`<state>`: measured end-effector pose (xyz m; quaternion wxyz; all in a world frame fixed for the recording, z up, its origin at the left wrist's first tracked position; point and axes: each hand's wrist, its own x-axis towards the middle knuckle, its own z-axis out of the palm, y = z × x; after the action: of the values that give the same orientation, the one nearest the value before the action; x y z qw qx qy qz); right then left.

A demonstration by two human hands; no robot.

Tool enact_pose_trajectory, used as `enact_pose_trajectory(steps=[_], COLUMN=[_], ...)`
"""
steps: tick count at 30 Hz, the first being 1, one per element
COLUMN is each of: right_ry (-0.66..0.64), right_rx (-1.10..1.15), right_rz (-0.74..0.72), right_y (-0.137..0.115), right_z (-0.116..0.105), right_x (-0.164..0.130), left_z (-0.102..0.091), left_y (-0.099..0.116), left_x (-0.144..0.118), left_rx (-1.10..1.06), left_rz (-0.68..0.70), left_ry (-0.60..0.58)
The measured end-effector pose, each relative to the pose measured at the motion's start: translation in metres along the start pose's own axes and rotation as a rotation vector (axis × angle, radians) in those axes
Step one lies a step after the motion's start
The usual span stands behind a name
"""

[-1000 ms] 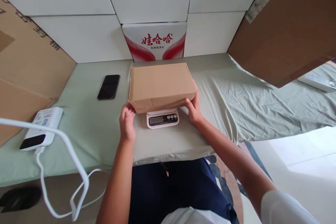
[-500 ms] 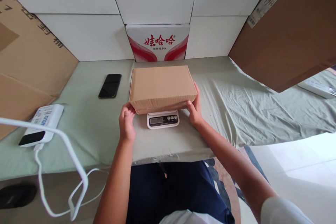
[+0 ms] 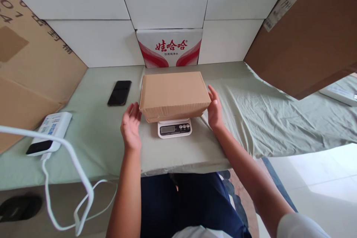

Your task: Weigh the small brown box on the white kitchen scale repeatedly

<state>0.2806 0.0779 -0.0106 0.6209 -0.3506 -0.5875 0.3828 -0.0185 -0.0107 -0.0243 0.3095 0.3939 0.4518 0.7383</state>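
A plain brown cardboard box sits on a small white digital scale, whose display and 3 round buttons peek out at the box's 6 o'clock. The left hand, fingers spread and relaxed, hovers just off the box's 9 o'clock edge; the right hand, also spread, lies at its 3 o'clock edge. At 12 o'clock stands a white carton printed in red 娃哈哈. A black phone lies at 10 o'clock, a white power bank at 8 o'clock, on the pale green sheet.
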Motion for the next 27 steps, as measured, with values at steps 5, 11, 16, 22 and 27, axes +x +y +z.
enact_pose_trajectory(steps=[5, 11, 16, 22, 27], right_ry=[-0.145, -0.143, -0.136, -0.127, -0.112], right_rx=[-0.022, -0.033, -0.024, 0.029, 0.038], right_rz=[-0.078, -0.050, -0.038, -0.026, -0.024], right_y=[-0.0024, 0.0001, -0.0003, 0.0010, 0.0024], right_z=[0.0050, 0.0034, 0.0046, 0.0042, 0.0054], right_x=[-0.0066, -0.0056, -0.0063, -0.0062, -0.0054], left_z=[0.0029, 0.0020, 0.0020, 0.0057, 0.0065], left_y=[-0.0049, -0.0062, -0.0068, -0.0009, -0.0005], left_x=[-0.0027, -0.0024, -0.0033, -0.0059, -0.0062], left_rx=[0.035, 0.035, 0.033, 0.034, 0.026], left_rz=[-0.075, -0.073, -0.074, -0.091, -0.092], left_ry=[-0.057, -0.037, -0.029, -0.030, -0.034])
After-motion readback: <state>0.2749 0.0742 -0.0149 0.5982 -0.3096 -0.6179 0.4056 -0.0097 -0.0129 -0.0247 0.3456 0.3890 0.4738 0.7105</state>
